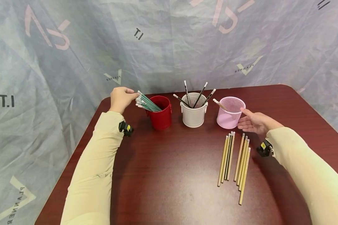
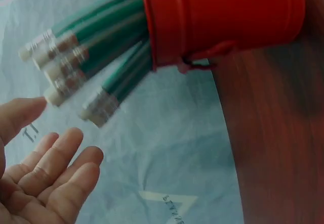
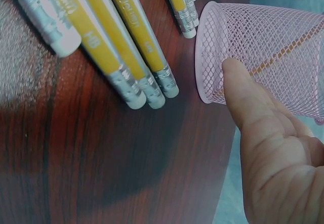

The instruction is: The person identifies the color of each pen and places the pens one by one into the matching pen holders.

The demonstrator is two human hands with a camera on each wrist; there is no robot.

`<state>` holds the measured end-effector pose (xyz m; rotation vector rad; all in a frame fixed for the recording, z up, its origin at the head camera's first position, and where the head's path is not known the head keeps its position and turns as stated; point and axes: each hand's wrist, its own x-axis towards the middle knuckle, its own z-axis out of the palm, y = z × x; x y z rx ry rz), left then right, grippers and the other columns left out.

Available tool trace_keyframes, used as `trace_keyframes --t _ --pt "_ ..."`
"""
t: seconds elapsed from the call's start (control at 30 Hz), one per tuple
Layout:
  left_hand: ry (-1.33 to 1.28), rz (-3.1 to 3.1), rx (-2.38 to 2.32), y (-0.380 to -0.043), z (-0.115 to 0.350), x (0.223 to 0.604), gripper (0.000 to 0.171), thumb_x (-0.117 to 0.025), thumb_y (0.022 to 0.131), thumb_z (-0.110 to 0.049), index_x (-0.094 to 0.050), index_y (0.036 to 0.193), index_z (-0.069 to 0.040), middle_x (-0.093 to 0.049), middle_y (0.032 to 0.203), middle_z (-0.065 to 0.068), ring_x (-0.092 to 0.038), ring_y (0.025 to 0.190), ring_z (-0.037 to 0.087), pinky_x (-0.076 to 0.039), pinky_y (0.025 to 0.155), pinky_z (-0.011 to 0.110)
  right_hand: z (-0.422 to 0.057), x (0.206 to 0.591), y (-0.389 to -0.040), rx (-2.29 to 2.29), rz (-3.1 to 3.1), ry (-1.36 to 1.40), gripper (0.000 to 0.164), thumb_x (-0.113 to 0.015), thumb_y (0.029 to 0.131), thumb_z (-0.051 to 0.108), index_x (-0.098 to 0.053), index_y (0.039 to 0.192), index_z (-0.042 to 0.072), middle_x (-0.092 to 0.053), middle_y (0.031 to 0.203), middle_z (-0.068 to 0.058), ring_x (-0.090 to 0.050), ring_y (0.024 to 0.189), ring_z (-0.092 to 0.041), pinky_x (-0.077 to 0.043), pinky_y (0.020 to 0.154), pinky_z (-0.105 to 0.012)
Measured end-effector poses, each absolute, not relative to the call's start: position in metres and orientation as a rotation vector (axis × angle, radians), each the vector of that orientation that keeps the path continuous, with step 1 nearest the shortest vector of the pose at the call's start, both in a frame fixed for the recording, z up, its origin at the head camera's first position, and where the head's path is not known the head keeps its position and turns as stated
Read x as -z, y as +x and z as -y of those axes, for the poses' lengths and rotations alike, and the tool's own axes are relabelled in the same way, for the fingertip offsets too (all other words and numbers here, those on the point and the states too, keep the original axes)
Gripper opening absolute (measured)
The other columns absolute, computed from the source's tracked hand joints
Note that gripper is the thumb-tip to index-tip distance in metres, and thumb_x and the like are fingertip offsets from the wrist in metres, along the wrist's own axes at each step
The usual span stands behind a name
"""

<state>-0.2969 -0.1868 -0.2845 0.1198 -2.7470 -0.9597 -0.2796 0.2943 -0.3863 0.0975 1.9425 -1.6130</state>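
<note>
Several green pencils [image 1: 150,104] with white erasers lean out over the left side of a red bucket [image 1: 162,120]. My left hand [image 1: 120,99] is at their eraser ends; in the left wrist view its thumb and fingers are spread apart, with the thumb tip right at one eraser. On the right stands a pink mesh cup [image 1: 226,121] with one wood-coloured pencil [image 1: 221,105] leaning in it. Beside this cup is my right hand [image 1: 256,122], its thumb against the mesh near the rim and its fingers extended along the cup's right side.
Between the two containers stands a white bucket [image 1: 193,118] holding several black pencils [image 1: 199,95]. In front of the pink cup lie two groups of pencils, mostly yellow [image 1: 244,176], on the dark red table [image 1: 169,175]. A printed grey cloth [image 1: 169,47] hangs behind.
</note>
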Motion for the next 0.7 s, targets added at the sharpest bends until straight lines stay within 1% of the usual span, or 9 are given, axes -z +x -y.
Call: trace_keyframes --t 0.1,0.17,0.3,0.4,0.43,0.47,0.57,0.67,0.7 --pt "0.161 2.708 0.972 -0.295 0.192 0.287 0.033 -0.067 0.087 -0.029 -0.072 0.102 0.000 -0.068 0.104 0.018 -0.058 0.104 0.032 -0.047 0.086 0.042 -0.293 0.387 -0.280 1.610 -1.934 0.101 0.090 -0.025 0.098 0.056 -0.013 0.140 -0.022 -0.067 0.094 0.002 -0.065 0.086 -0.006 -0.051 0.087 -0.027" --pt "0.166 2.660 0.975 -0.294 0.193 0.289 0.034 -0.065 0.088 -0.031 -0.073 0.100 -0.001 -0.069 0.102 0.017 -0.059 0.099 0.031 -0.047 0.082 0.040 -0.293 0.386 -0.280 1.607 -1.935 0.102 0.090 -0.024 0.098 0.057 -0.013 0.140 -0.023 -0.067 0.094 0.002 -0.065 0.086 -0.006 -0.051 0.087 -0.027" --pt "0.139 2.519 1.019 -0.286 0.187 0.292 0.031 -0.062 0.090 -0.029 -0.074 0.095 -0.001 -0.070 0.092 0.016 -0.058 0.080 0.026 -0.043 0.069 0.032 -0.293 0.384 -0.280 1.595 -1.949 0.105 0.089 -0.022 0.099 0.056 -0.013 0.140 -0.022 -0.067 0.093 0.002 -0.065 0.086 -0.006 -0.051 0.087 -0.027" --pt "0.096 2.401 1.046 -0.278 0.180 0.295 0.028 -0.062 0.090 -0.026 -0.073 0.090 0.000 -0.069 0.083 0.016 -0.056 0.072 0.024 -0.040 0.063 0.029 -0.296 0.387 -0.284 1.608 -1.933 0.076 0.092 -0.029 0.097 0.059 -0.018 0.138 -0.023 -0.066 0.093 0.002 -0.065 0.086 -0.007 -0.051 0.086 -0.026" --pt "0.080 2.356 1.052 -0.275 0.177 0.296 0.027 -0.062 0.090 -0.024 -0.073 0.089 0.000 -0.069 0.081 0.016 -0.057 0.071 0.024 -0.041 0.063 0.030 -0.298 0.389 -0.286 1.613 -1.922 0.061 0.094 -0.032 0.096 0.060 -0.019 0.137 -0.024 -0.066 0.093 0.002 -0.065 0.087 -0.007 -0.051 0.085 -0.026" --pt "0.058 2.306 1.063 -0.272 0.173 0.297 0.025 -0.063 0.089 -0.023 -0.073 0.089 0.000 -0.069 0.081 0.016 -0.058 0.071 0.026 -0.042 0.064 0.030 -0.302 0.392 -0.289 1.648 -1.863 0.036 0.094 -0.036 0.095 0.061 -0.026 0.134 -0.024 -0.067 0.093 -0.001 -0.066 0.088 -0.009 -0.052 0.085 -0.027" --pt "-0.101 2.136 1.044 -0.261 0.156 0.305 0.019 -0.064 0.087 -0.015 -0.073 0.087 0.002 -0.071 0.083 0.015 -0.063 0.070 0.026 -0.046 0.065 0.031 -0.308 0.400 -0.294 1.669 -1.830 0.026 0.096 -0.042 0.091 0.064 -0.033 0.131 -0.023 -0.068 0.093 -0.002 -0.067 0.088 -0.011 -0.052 0.083 -0.027" --pt "-0.377 2.048 1.010 -0.245 0.132 0.317 0.013 -0.063 0.083 -0.007 -0.073 0.083 0.002 -0.071 0.081 0.013 -0.065 0.066 0.024 -0.050 0.063 0.034 -0.311 0.405 -0.295 1.682 -1.819 0.036 0.093 -0.042 0.092 0.063 -0.037 0.130 -0.021 -0.069 0.096 -0.003 -0.067 0.089 -0.012 -0.053 0.084 -0.029" --pt "-0.486 2.057 0.999 -0.239 0.123 0.321 0.012 -0.063 0.082 -0.006 -0.072 0.080 0.001 -0.071 0.080 0.012 -0.064 0.065 0.023 -0.050 0.061 0.034 -0.309 0.404 -0.293 1.657 -1.866 0.049 0.095 -0.041 0.091 0.065 -0.033 0.133 -0.021 -0.068 0.095 -0.002 -0.066 0.088 -0.010 -0.053 0.084 -0.028"
